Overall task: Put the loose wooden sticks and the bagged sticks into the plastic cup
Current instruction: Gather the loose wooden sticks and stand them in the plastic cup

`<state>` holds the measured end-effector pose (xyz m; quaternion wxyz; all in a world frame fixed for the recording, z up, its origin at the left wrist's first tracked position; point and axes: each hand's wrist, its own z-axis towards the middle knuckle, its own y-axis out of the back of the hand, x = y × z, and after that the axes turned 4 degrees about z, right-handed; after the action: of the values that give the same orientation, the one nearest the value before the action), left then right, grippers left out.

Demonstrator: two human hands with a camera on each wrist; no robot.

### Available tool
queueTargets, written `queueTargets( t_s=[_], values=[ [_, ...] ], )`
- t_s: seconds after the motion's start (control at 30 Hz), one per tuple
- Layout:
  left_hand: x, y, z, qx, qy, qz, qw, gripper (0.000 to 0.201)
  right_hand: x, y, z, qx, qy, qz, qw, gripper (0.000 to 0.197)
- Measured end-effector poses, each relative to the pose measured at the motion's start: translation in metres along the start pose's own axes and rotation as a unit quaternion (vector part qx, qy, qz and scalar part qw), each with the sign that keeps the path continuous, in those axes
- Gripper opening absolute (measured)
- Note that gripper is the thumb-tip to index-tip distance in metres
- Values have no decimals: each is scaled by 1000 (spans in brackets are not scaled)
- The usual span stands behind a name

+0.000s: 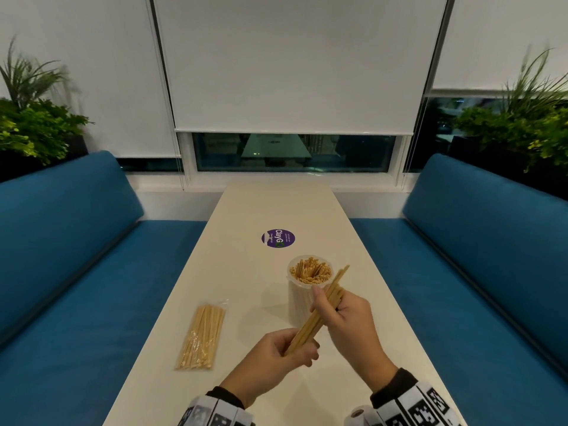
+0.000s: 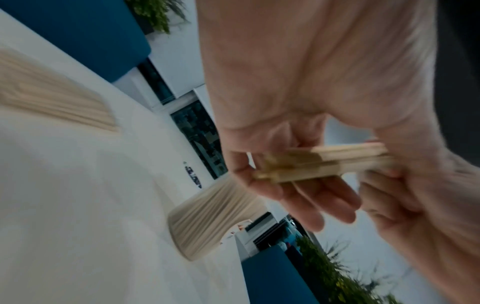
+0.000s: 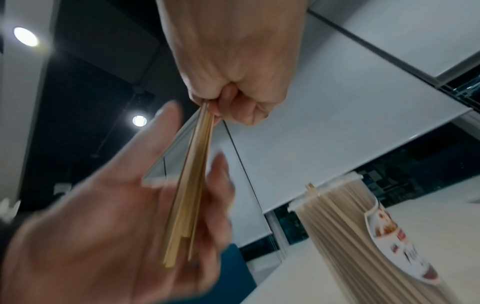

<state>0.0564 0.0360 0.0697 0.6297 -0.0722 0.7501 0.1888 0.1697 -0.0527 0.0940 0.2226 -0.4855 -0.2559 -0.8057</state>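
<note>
A clear plastic cup (image 1: 310,273) packed with upright wooden sticks stands on the white table (image 1: 276,207). Just in front of it, both hands hold a bundle of loose sticks (image 1: 319,312) tilted up toward the cup's right rim. My left hand (image 1: 295,348) grips the bundle's lower end, fingers curled under it (image 2: 280,170). My right hand (image 1: 325,302) pinches the bundle higher up (image 3: 215,107). The bagged sticks (image 1: 201,333) lie flat on the table to the left, untouched. The cup (image 3: 363,236) carries a printed label.
A round purple sticker (image 1: 278,238) sits on the table beyond the cup. Blue bench seats (image 1: 76,272) flank the table on both sides. A window with lowered blinds (image 1: 292,72) lies past the far end, with plants (image 1: 30,127) in the corners.
</note>
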Motion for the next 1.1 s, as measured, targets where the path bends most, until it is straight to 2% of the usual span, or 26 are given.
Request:
queueTargets(
  t_s=[0.07, 0.13, 0.23, 0.3, 0.37, 0.43, 0.5, 0.6, 0.7, 0.83, 0.9, 1.1],
  values=[
    [7, 4, 1, -47, 44, -112, 992, 56, 6, 4, 5, -32, 9, 27, 999, 37],
    [13, 4, 2, -81, 104, -307, 943, 70, 12, 3, 6, -44, 27, 51, 997, 36],
    [14, 0, 5, -63, 121, -505, 852, 61, 12, -7, 1, -8, 64, 30, 997, 47],
    [15, -6, 9, -39, 111, -546, 830, 54, 7, -12, -4, 33, 79, -4, 996, 43],
    [10, -10, 8, -47, 112, -553, 824, 48, 3, -15, -6, 70, 74, -26, 994, 33],
    [9, -13, 7, -69, 144, -542, 825, 38, 2, -14, -6, 85, 51, -35, 994, 28],
    [12, -13, 5, -78, 169, -508, 841, 31, 3, -11, -4, 90, 31, -38, 995, 31],
    [15, -14, 2, -65, 169, -439, 880, 47, 4, -7, -1, 107, 13, -51, 993, 38],
    [12, -15, -1, -76, 142, -381, 910, 50, 5, -4, 1, 130, -20, -35, 991, 27],
    [16, -10, 0, -125, 128, -322, 930, 43, 10, 1, 4, 131, -57, -5, 990, 25],
    [20, -4, -2, -155, 117, -292, 937, 42, 15, 0, 6, 158, -60, -10, 986, 18],
    [37, 15, -16, -194, 101, -213, 952, 54, 20, -13, 10, 253, -90, 30, 963, 23]
  ],
)
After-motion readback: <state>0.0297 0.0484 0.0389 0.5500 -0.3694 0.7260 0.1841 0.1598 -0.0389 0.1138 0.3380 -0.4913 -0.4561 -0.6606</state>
